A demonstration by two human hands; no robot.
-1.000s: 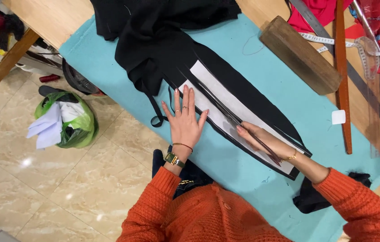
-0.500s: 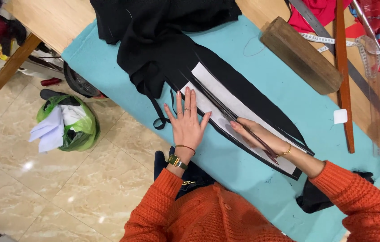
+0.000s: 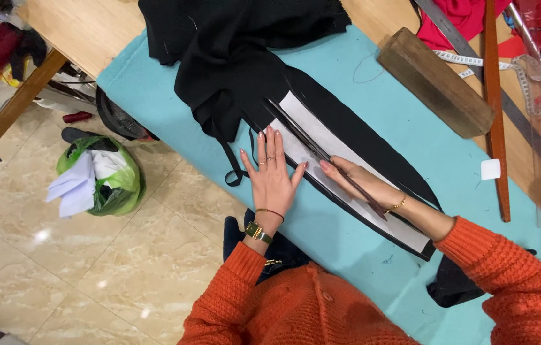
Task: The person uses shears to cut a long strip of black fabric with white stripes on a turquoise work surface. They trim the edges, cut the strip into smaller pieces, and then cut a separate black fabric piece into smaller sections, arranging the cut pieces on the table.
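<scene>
My left hand [image 3: 272,176] lies flat, fingers spread, on the near edge of a long strip of black fabric [image 3: 232,57]. A white pattern piece [image 3: 404,230] rests on top of that strip. My right hand [image 3: 360,182] grips long dark scissors [image 3: 299,131]. Their blades point up and to the left along the white piece, just right of my left fingertips. The fabric lies on a teal table cover [image 3: 411,134] and bunches into a heap at the far end.
A wooden block [image 3: 433,80], a long wooden ruler [image 3: 495,115], a small white chalk piece [image 3: 490,169], a measuring tape [image 3: 468,57] and red cloth [image 3: 456,19] lie to the right. On the tiled floor at left sits a green bag [image 3: 101,176] of paper scraps.
My right hand and the scissors have crept up and to the left along the white piece. My left hand has stayed pressed flat on the fabric.
</scene>
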